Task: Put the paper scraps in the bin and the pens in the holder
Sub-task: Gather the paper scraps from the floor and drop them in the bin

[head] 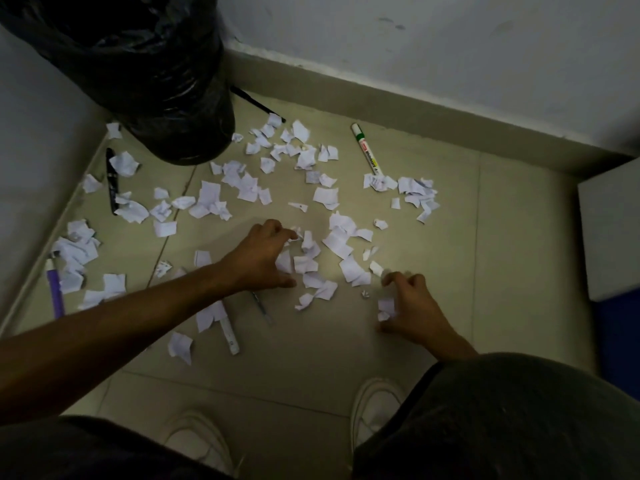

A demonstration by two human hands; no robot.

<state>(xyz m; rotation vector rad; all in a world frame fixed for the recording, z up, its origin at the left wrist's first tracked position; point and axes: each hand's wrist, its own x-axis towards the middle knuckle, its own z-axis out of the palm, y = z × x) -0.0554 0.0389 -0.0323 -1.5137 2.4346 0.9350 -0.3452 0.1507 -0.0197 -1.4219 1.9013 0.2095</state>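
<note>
Many white paper scraps [242,183] lie scattered over the tiled floor. The bin [152,74], lined with a black bag, stands at the back left. My left hand [263,258] reaches into the middle pile, fingers curled around scraps. My right hand [412,306] is lower right, closed on a few small scraps. Pens lie about: a white marker with a green band [367,150], a black pen [111,181] at left, a purple marker [55,289] at far left, a white marker [228,332] and a thin pen [261,306] below my left forearm, and a black pen [256,103] beside the bin. No holder is visible.
White walls meet the floor at the back and left, forming a corner behind the bin. A grey and blue box-like object [613,244] stands at the right edge. My white shoes [374,407] and dark-clothed knees fill the bottom.
</note>
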